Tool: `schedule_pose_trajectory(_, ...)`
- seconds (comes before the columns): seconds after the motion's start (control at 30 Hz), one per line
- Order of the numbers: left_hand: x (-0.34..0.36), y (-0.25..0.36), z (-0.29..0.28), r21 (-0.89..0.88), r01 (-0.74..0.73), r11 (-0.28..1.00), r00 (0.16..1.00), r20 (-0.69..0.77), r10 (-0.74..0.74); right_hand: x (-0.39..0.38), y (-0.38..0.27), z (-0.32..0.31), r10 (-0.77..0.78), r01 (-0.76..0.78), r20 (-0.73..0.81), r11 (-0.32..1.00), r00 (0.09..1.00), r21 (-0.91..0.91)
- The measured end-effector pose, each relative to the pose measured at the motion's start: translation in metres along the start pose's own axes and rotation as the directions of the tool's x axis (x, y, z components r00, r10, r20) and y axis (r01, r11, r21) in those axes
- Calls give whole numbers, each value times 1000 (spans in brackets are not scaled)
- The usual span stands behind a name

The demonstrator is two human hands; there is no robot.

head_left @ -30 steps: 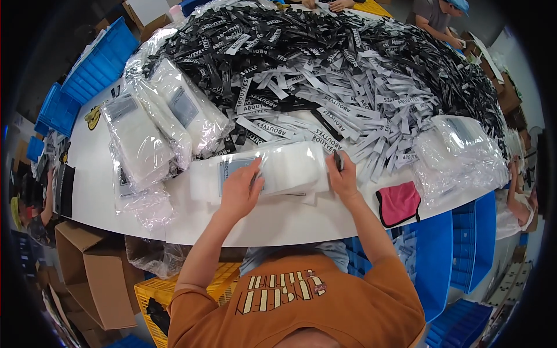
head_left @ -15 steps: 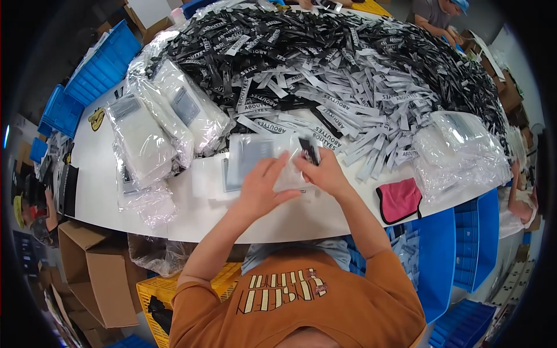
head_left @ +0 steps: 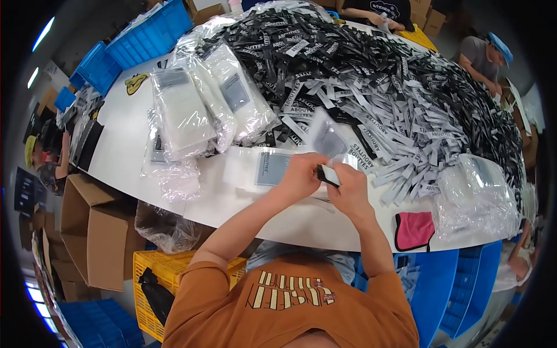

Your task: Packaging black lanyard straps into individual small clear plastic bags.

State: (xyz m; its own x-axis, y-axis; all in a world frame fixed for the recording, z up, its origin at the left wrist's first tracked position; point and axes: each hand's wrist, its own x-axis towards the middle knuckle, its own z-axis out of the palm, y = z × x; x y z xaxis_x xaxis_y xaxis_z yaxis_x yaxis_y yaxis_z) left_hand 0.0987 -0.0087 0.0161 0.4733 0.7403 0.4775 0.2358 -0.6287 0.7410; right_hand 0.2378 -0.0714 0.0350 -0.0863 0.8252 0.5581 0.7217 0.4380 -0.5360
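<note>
My left hand [head_left: 305,176] and my right hand [head_left: 351,188] meet above the white table [head_left: 232,205], both with curled fingers. A small stack of narrow black and white packets [head_left: 329,176] sticks out between them, gripped by my right hand. Just beyond my fingers a clear plastic bag [head_left: 328,138] with a grey panel stands raised and tilted; my left fingers seem to pinch its near edge, partly hidden. Under and beside my left hand lie flat clear bags with a grey printed panel [head_left: 270,169].
A broad heap of black and white packets [head_left: 371,87] covers the far table. Bundled clear bags lie left [head_left: 183,119] and right [head_left: 476,191]. A pink cloth [head_left: 414,230] rests by the near edge. Blue bins [head_left: 152,37], a cardboard box [head_left: 98,232] and co-workers surround the table.
My left hand, open over the bags before, has closed and come against my right hand. A clear bag now stands raised beyond them. The black and white packets have tilted, and the whole view has shifted.
</note>
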Motion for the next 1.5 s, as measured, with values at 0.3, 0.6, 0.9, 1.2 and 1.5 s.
schedule_pose_trajectory(0.3,18,10,-10,130,37,991,969,237,-67,-6,11,2,63,-50,-149,995,987,91)
schedule_pose_trajectory(0.6,23,3,-8,364,-181,914,962,-128,241,-8,11,16,149,-144,-150,989,977,43)
schedule_pose_trajectory(0.9,2,1,4,262,-158,952,985,-29,171,2,11,20,504,-695,489,408,712,591)
schedule_pose_trajectory(1.2,-8,15,-1,347,-40,937,997,79,13,-20,22,28,551,-604,291,556,782,571)
schedule_pose_trajectory(1.5,9,62,-25,138,234,962,832,484,-271,-30,33,22,465,-425,147,580,873,695)
